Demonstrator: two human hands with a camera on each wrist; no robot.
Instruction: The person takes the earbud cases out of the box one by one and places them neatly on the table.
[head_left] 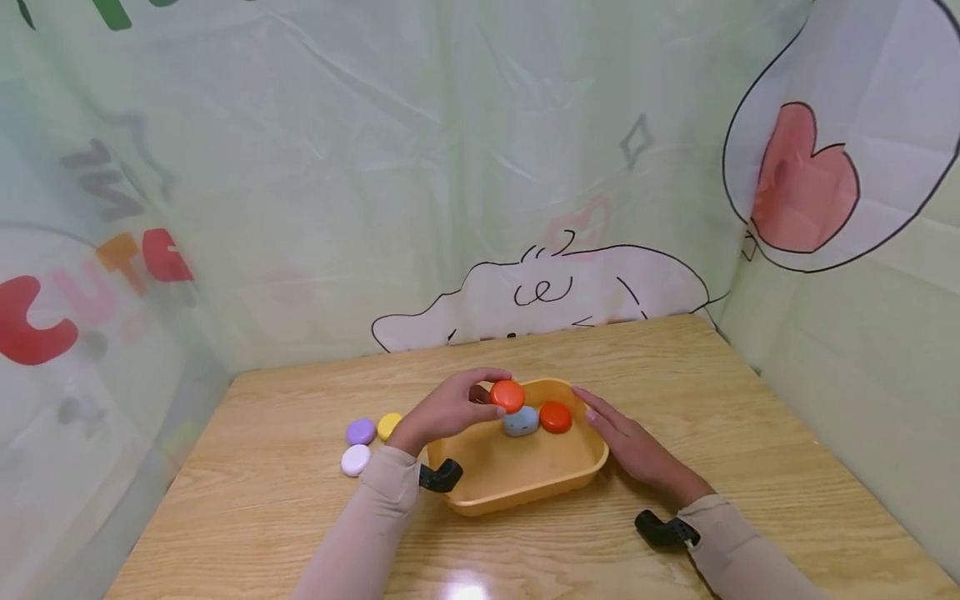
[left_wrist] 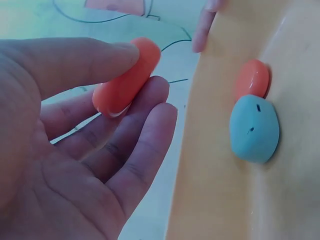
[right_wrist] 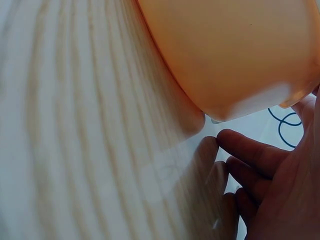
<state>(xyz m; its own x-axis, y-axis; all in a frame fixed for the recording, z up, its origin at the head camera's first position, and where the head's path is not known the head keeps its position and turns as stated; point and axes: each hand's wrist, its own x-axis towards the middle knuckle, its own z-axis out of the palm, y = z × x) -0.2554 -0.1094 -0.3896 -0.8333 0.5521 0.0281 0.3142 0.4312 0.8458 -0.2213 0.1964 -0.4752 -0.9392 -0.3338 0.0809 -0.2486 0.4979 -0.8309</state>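
My left hand (head_left: 448, 407) pinches a glossy orange-red rounded disc (head_left: 507, 396) between thumb and fingers, over the back part of a yellow-orange plastic tray (head_left: 517, 502). In the left wrist view the held disc (left_wrist: 129, 77) is tilted on edge under the thumb. Inside the tray, toward its back wall, lie a light blue rounded piece (head_left: 521, 422) with small dark marks and another orange-red disc (head_left: 556, 417), side by side. Along the tray's right side rests my right hand (head_left: 633, 446), fingers extended, fingertips at the outer wall near the rim.
Left of the tray, a purple disc (head_left: 361, 432), a white disc (head_left: 356, 460) and a yellow disc (head_left: 389, 426) lie on the wooden table (head_left: 262, 500); my left wrist partly covers the yellow one. A printed curtain (head_left: 337, 208) hangs behind the table and at both sides.
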